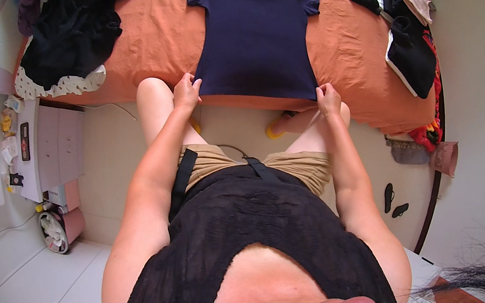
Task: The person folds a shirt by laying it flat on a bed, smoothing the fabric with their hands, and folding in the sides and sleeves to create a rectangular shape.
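Observation:
A navy blue short-sleeved T-shirt (259, 36) lies spread out on a bed with an orange sheet (158, 35), its neckline away from me and its hem at the near edge. My left hand (186, 91) pinches the hem's left corner between thumb and fingers. At the right corner of the hem, my right hand (328, 98) has the fabric pinched as well. Between the two hands the hem runs fairly straight, along the bed's near edge.
A heap of black clothing (76, 35) lies at the bed's left, over a white patterned cloth (89, 79). Folded black garments (411, 56) and a pink one (416, 1) lie at the right. A white drawer cabinet (59, 145) stands left; black flip-flops (389, 197) lie on the floor.

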The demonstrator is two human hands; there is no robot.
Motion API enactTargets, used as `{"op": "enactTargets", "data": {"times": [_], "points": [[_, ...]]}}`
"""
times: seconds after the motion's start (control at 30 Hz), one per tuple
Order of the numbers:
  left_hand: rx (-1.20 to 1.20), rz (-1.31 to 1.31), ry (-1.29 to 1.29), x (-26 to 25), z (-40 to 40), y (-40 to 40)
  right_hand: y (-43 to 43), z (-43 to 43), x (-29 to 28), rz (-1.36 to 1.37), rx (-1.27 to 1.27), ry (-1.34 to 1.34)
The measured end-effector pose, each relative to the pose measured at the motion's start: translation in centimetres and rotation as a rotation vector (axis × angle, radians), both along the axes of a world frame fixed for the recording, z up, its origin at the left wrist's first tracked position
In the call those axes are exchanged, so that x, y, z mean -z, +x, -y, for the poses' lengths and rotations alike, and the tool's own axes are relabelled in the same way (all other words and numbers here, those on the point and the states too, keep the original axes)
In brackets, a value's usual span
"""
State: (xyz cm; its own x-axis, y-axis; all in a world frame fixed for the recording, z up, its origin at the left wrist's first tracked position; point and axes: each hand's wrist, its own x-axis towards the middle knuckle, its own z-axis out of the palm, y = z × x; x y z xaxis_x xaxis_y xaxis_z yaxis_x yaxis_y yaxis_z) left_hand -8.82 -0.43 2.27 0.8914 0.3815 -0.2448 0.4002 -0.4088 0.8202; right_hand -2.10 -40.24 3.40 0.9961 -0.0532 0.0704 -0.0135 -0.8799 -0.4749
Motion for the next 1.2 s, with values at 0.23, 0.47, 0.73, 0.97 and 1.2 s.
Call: {"op": "enactTargets", "data": {"times": [0.23, 0.47, 0.73, 0.97, 1.2], "points": [[0.129, -0.162, 0.080, -0.5, -0.4, 0.4, -0.1, 0.0, 0.1, -0.049, -0.011, -0.034], [0.586, -0.225, 0.524, -0.3, -3.2, 2.1, 0.8, 0.1, -0.3, -0.031, -0.020, 0.070], [0.128, 0.067, 0.152, 1.5, -9.6, 12.6, 10.7, 2.2, 0.5, 0.180, -0.013, 0.264], [-0.340, 0.198, -0.674, 0.2, -8.5, 19.5, 23.7, 3.3, 0.1, 0.012, 0.141, 0.713], [-0.321, 0.126, -0.814, -0.6, -8.7, 21.8, 32.9, 1.0, -0.4, -0.261, 0.236, 0.637]]}}
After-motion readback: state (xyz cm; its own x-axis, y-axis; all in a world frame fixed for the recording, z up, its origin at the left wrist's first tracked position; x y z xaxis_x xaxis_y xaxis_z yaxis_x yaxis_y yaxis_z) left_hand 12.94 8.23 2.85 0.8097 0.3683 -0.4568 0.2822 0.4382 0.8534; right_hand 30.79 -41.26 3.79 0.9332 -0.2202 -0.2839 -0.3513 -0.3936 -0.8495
